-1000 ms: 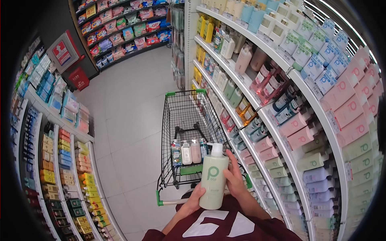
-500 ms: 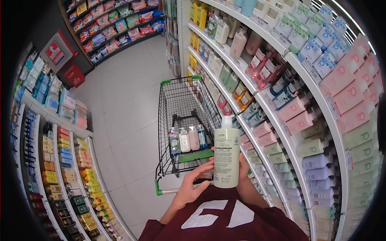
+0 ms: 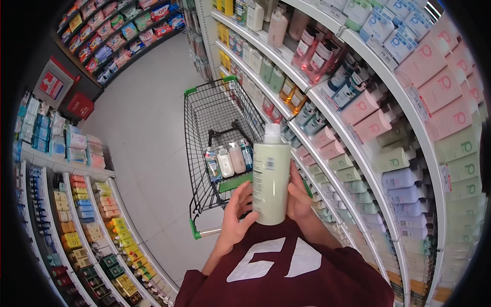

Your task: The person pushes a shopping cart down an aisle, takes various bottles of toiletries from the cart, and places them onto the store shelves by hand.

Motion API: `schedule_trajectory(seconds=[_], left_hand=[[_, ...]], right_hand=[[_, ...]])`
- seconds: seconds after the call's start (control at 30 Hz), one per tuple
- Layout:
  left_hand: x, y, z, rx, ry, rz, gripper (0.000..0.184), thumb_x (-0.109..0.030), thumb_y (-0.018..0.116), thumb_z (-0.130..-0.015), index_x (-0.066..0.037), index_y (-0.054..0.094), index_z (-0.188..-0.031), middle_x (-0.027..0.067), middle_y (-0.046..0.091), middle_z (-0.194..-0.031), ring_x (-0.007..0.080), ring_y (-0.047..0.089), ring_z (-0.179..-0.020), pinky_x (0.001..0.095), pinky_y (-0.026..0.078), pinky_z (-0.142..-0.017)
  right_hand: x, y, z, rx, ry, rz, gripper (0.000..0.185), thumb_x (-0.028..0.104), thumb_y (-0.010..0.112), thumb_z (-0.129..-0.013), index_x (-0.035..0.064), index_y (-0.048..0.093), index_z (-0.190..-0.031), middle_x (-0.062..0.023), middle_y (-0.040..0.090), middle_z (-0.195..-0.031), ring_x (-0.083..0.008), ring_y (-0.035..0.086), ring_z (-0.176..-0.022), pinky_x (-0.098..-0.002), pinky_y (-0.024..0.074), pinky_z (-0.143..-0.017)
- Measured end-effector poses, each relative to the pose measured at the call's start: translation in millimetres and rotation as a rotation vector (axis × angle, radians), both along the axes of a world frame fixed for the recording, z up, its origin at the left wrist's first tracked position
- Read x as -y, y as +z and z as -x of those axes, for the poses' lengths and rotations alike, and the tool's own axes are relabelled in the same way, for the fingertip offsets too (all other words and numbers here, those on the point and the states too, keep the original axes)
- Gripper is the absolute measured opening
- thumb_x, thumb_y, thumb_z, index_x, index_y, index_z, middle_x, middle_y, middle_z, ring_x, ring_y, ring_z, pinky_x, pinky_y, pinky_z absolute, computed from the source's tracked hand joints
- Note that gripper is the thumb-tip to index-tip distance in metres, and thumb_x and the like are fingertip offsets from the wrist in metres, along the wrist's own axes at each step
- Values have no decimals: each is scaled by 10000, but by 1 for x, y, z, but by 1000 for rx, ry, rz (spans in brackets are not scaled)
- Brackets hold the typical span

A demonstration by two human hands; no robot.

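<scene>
In front of my chest stands a pale green pump bottle [image 3: 271,184] with a white pump top, upright, its side with small print and a barcode turned partly toward me. My right hand [image 3: 299,197] is closed around its right side, thumb on the front edge. At the lower left side is my left hand [image 3: 240,212], its thumb and fingers curved against the bottle. Beyond it a black wire shopping cart [image 3: 197,148] with green corners holds several bottles, among them a white bottle [image 3: 225,162] and a pink pump bottle [image 3: 237,158].
Curved shelves [image 3: 353,130] of pump bottles run close along my right. Another shelf unit [image 3: 66,204] with boxes and bottles stands on the left. Grey tiled floor [image 3: 138,128] lies between, with a rack of bagged goods [image 3: 123,30] at the far end.
The bottle has been turned about its upright axis, moving its printed text toward the left edge. My left fingers have drawn back from the front to its side. The view has shifted slightly.
</scene>
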State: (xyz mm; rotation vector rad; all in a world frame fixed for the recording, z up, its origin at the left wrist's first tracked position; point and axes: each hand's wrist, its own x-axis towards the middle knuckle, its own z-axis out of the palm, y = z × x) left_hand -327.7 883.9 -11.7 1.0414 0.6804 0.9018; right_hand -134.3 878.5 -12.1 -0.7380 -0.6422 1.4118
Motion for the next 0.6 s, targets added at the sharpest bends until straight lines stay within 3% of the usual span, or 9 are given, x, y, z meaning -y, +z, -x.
schedule_trajectory(seconds=[0.03, 0.13, 0.17, 0.2, 0.27, 0.3, 0.47, 0.53, 0.6], left_hand=[[-2, 1, -9, 15, 24, 6, 910, -299, 770, -859, -13, 257, -1556, 226, 457, -1484, 292, 521, -1304, 407, 437, -1063], [-13, -10, -24, 62, 41, 24, 972, -350, 805, -812, -12, 267, -1547, 215, 470, -1467, 292, 507, -1320, 404, 419, -1075], [-12, -13, -29, 29, 79, 121, 987, -428, 813, -785, 3, 310, -1515, 213, 535, -1385, 307, 590, -1233, 413, 488, -1014], [-10, -18, -30, 20, 74, 124, 987, -428, 813, -785, 3, 310, -1515, 213, 535, -1385, 307, 590, -1233, 413, 488, -1014], [-9, -28, -34, 382, -111, 452, 949, -476, 799, -791, 15, 356, -1471, 210, 594, -1288, 327, 669, -1100, 428, 571, -903], [-6, -27, -46, 455, -125, 471, 944, -523, 786, -786, 33, 383, -1434, 210, 623, -1225, 348, 706, -1002, 443, 616, -807], [6, -38, -71, 305, -129, 432, 1011, -507, 844, -724, 37, 372, -1435, 203, 601, -1251, 319, 688, -1045, 418, 596, -845], [4, -31, -85, 33, -27, 133, 1033, -477, 865, -693, 25, 367, -1447, 184, 574, -1292, 280, 635, -1137, 398, 543, -927], [-2, -25, -103, -75, -102, 61, 1049, -413, 875, -676, 14, 346, -1475, 166, 542, -1337, 261, 562, -1226, 396, 467, -1015]], right_hand=[[1, 4, -6, -53, 64, -61, 866, 332, 613, -933, 23, 154, -1599, -185, 348, -1575, -328, 376, -1443, -462, 348, -1155], [11, 12, -11, 32, 47, -97, 847, 294, 614, -932, 8, 168, -1593, -194, 352, -1569, -323, 376, -1441, -479, 342, -1151], [16, 8, -18, 52, 68, -141, 754, 177, 590, -946, -17, 223, -1575, -213, 378, -1556, -310, 416, -1416, -450, 314, -1171], [17, 6, -26, 44, 62, -138, 754, 177, 590, -946, -17, 223, -1575, -213, 378, -1556, -310, 416, -1416, -450, 314, -1171], [13, 4, -44, 147, 64, -142, 687, 133, 591, -946, -20, 290, -1544, -206, 472, -1482, -301, 502, -1342, -440, 377, -1130], [11, 5, -51, 154, 39, -117, 650, 116, 594, -946, -19, 325, -1522, -188, 533, -1417, -282, 561, -1267, -421, 425, -1085], [10, 21, -76, 182, 129, -13, 1047, 253, 780, -854, 84, 81, -1615, -172, 445, -1496, -277, 484, -1333, -451, 372, -1104], [15, 29, -86, 329, 65, -56, 1074, 231, 797, -849, 87, 58, -1615, -184, 449, -1471, -280, 490, -1306, -436, 391, -1090], [22, 35, -101, 380, -45, -40, 1045, 213, 824, -821, 71, 136, -1594, -157, 460, -1444, -258, 479, -1312, -417, 379, -1103]])
